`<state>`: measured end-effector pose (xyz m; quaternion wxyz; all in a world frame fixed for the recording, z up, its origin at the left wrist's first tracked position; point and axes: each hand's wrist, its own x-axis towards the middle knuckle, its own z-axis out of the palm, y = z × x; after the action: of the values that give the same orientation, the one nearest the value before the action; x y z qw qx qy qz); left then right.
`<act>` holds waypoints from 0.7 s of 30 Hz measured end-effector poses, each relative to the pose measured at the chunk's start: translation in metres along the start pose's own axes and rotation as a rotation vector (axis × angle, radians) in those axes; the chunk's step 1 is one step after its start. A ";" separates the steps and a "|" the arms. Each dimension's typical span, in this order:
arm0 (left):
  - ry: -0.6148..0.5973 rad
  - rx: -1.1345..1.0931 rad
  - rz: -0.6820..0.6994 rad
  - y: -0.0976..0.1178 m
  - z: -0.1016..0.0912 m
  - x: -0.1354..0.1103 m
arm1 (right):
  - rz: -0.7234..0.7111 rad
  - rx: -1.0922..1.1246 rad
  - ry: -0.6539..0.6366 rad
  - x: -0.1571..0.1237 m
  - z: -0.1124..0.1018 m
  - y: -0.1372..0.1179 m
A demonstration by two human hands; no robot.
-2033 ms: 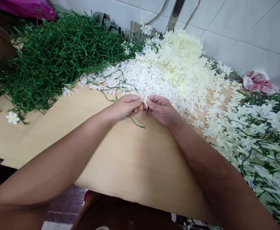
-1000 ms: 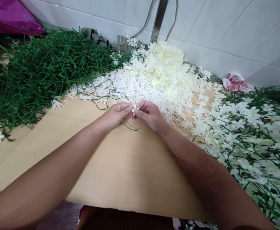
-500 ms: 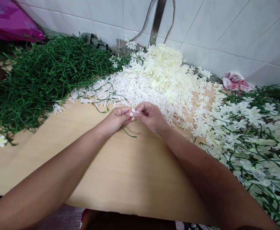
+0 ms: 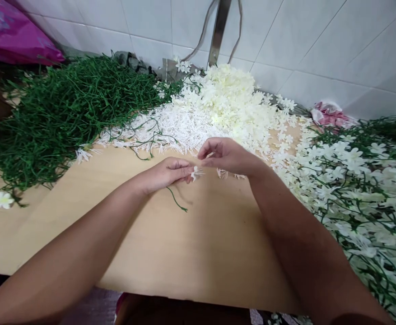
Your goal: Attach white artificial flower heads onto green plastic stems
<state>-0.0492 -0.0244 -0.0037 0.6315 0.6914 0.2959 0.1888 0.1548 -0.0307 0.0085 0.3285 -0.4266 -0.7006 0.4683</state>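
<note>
Over the middle of the cardboard, my left hand is closed, thumb against fingers, on a small artificial flower with white petals and thin white stamen strands. A green plastic stem trails below that hand; its upper end is hidden by the fingers. Just to the right, my right hand hovers with thumb and forefinger slightly apart, and I see nothing between them. Beyond both hands lies a heap of white stamen pieces, a few of them loose under the right hand.
Green stems are piled at the left, with cream petal pieces at the back. Assembled flowers cover the right side. One flower lies far left. Cardboard covers the surface; a tiled wall stands behind.
My right hand has parted from the flower and moved right, its fingers loosening. My left hand keeps the flower, shifted slightly right and turned so the stamen strands point right.
</note>
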 end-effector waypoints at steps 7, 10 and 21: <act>-0.045 0.359 -0.048 0.004 -0.006 -0.006 | -0.039 -0.857 0.556 0.003 -0.014 0.030; 0.124 0.431 -0.050 -0.001 -0.005 -0.003 | 0.020 -1.038 0.508 0.005 -0.013 0.036; 0.397 0.554 -0.025 -0.006 -0.005 0.007 | 0.033 -0.634 0.691 -0.002 -0.047 0.011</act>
<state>-0.0479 -0.0157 -0.0102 0.3520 0.7828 0.4614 0.2246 0.1994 -0.0124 0.0140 0.3885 -0.6479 -0.6518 0.0670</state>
